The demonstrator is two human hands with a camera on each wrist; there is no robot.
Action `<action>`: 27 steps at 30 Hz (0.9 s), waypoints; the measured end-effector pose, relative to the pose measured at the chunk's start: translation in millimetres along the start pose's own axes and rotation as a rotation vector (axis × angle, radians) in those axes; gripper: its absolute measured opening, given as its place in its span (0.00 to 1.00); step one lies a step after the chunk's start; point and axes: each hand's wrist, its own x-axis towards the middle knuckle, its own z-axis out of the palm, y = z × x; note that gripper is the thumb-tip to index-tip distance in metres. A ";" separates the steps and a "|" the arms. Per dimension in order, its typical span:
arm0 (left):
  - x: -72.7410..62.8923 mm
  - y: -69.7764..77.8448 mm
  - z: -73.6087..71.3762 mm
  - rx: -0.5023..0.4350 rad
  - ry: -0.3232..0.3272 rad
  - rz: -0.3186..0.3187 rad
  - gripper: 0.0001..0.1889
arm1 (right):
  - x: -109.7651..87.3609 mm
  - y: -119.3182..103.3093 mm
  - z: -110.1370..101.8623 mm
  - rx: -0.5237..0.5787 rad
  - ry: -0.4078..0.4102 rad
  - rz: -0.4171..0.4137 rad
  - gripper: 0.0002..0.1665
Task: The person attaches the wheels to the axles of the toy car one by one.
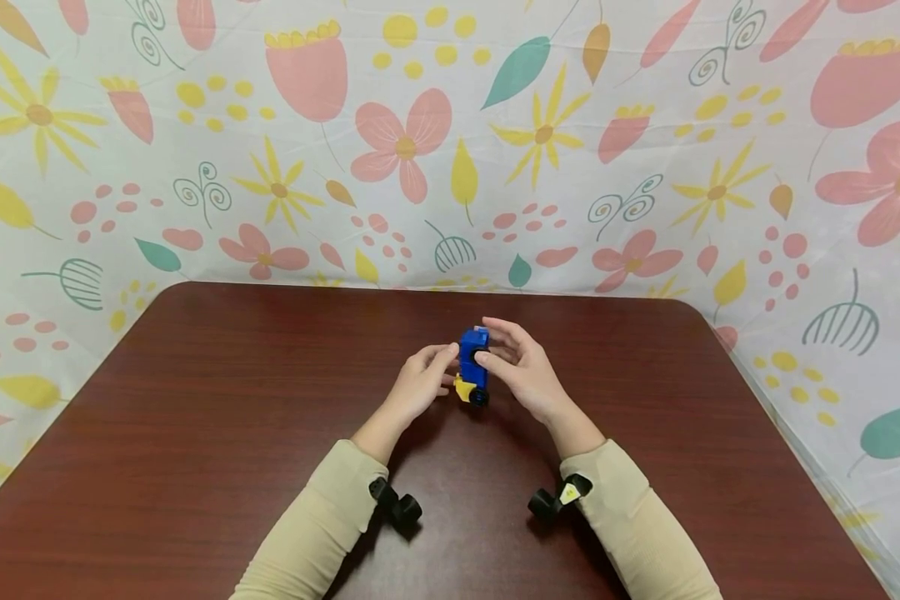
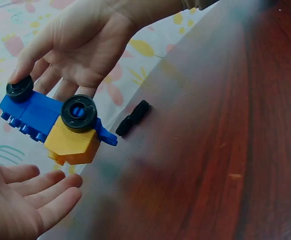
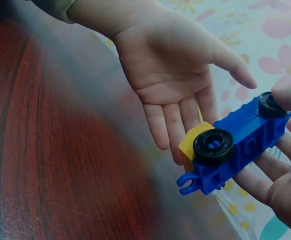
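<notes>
Head view: pinched by the right hand (image 1: pixel 528 367), the toy car (image 1: pixel 474 376) may slip if its thumbed wheel (image 3: pixel 269 103) turns, the relaxed left hand (image 1: pixel 417 385) just beside.

Brown table (image 1: pixel 195 433); floral backdrop (image 1: pixel 450 250) (pink, yellow) behind.

Passage lies over the table (image 1: pixel 195 417), left and right; left hand (image 1: pixel 420 381), toy vehicle (image 1: pixel 468 372) and right hand (image 1: pixel 528 371) block the middle, patterned cloth (image 1: pixel 435 242) the far side.

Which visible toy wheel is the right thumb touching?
The wheel farther from the yellow block; the other wheel sits beside that block, untouched.
</notes>
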 end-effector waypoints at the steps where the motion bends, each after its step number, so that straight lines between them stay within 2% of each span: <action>1: -0.3 0.7 -0.8 -0.011 -0.008 -0.012 0.34 | -0.4 -0.6 0.0 -0.015 -0.006 -0.017 0.31; 9: -1.8 6.1 -3.7 -0.083 -0.085 -0.093 0.37 | -3.3 -8.1 0.4 -0.079 -0.055 -0.129 0.31; 14: -2.9 10.6 -5.0 -0.178 -0.153 -0.143 0.39 | -4.4 -11.9 1.3 -0.065 -0.088 -0.162 0.32; 21: -4.1 10.9 -7.0 -0.310 -0.242 -0.167 0.42 | -6.3 -16.4 4.9 -0.088 -0.130 -0.179 0.33; 27: -3.4 10.8 -6.4 -0.348 -0.233 -0.184 0.37 | -7.8 -18.2 5.9 -0.118 -0.147 -0.181 0.33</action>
